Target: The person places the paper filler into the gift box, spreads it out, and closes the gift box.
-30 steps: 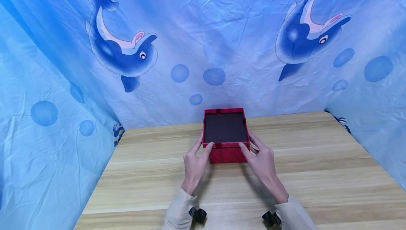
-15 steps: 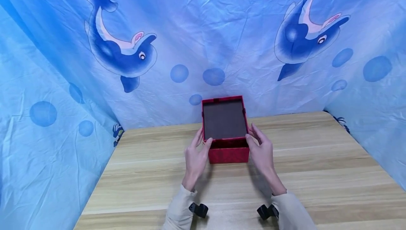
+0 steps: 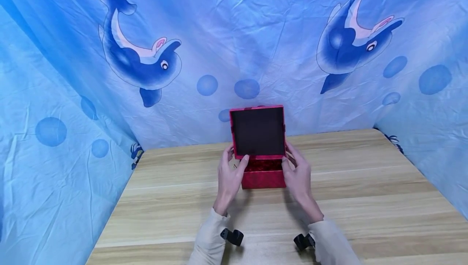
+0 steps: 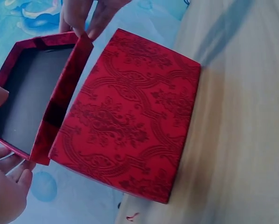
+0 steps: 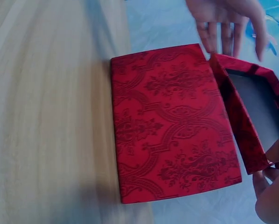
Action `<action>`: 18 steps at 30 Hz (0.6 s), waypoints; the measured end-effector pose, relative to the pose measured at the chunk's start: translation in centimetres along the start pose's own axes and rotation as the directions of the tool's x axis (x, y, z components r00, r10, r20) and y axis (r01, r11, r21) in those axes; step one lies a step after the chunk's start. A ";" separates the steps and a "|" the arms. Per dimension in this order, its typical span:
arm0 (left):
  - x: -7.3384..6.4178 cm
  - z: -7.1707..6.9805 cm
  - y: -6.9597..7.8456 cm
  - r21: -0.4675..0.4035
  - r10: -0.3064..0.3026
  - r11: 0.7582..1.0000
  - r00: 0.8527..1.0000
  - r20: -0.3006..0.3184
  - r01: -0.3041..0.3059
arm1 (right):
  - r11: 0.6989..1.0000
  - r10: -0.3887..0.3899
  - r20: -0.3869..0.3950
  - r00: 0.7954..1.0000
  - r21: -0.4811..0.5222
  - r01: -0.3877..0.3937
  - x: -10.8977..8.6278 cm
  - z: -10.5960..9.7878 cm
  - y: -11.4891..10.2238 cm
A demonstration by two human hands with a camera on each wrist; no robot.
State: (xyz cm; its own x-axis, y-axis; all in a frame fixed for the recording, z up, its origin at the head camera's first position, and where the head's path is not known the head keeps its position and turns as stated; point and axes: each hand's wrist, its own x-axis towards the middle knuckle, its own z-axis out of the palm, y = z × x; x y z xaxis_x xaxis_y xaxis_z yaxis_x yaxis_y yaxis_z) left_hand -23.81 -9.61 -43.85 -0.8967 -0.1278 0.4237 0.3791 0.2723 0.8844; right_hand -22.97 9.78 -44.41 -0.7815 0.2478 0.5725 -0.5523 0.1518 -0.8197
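Observation:
A red box base (image 3: 263, 180) with an embossed floral pattern stands on the wooden table. Its patterned front wall (image 4: 125, 116) fills the middle of the left wrist view. Above its back part, the red-rimmed box lid (image 3: 258, 131) is tilted up, its dark inside facing me. My left hand (image 3: 229, 181) holds the lid's lower left corner, thumb on the near side and fingers behind. At the lower right corner, my right hand (image 3: 299, 177) holds it the same way. Between lid and front wall, part of the base's red interior (image 3: 266, 165) shows.
The light wooden table (image 3: 175, 208) spreads around the box. Behind it hangs a blue cloth backdrop (image 3: 256, 33) printed with dolphins and bubbles, and the lid's top overlaps it in the head view. A black wrist camera (image 3: 232, 237) sits by the left sleeve.
Both hands have raised the lid's far edge, turning its dark inside more toward me. A gap has opened above the base's front wall. The base has stayed in place.

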 end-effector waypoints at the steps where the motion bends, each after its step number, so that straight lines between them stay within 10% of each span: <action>1: 0.1 0.0 0.1 -0.003 0.007 1.000 1.000 0.008 -0.007 | 0.999 -0.034 -0.005 0.999 -0.019 0.033 -0.1 0.1 -0.1; 11: 1.0 -0.5 1.0 -0.002 -0.062 0.998 0.996 0.060 0.062 | 0.963 -0.253 -0.001 0.968 -0.097 0.251 0.5 0.3 -2.1; 18: 1.3 -0.1 0.9 -0.123 -0.018 0.992 1.000 0.002 0.018 | 0.977 -0.180 0.015 0.983 -0.110 0.181 1.0 -0.2 0.8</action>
State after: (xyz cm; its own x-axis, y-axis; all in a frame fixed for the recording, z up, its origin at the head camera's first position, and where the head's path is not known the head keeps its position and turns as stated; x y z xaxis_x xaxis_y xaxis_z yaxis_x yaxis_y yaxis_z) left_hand -24.57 -9.65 -42.48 -0.9037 -0.1309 0.4077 0.3883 0.1506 0.9091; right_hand -24.17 10.32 -44.52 -0.6732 0.2023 0.7113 -0.6494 0.2984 -0.6995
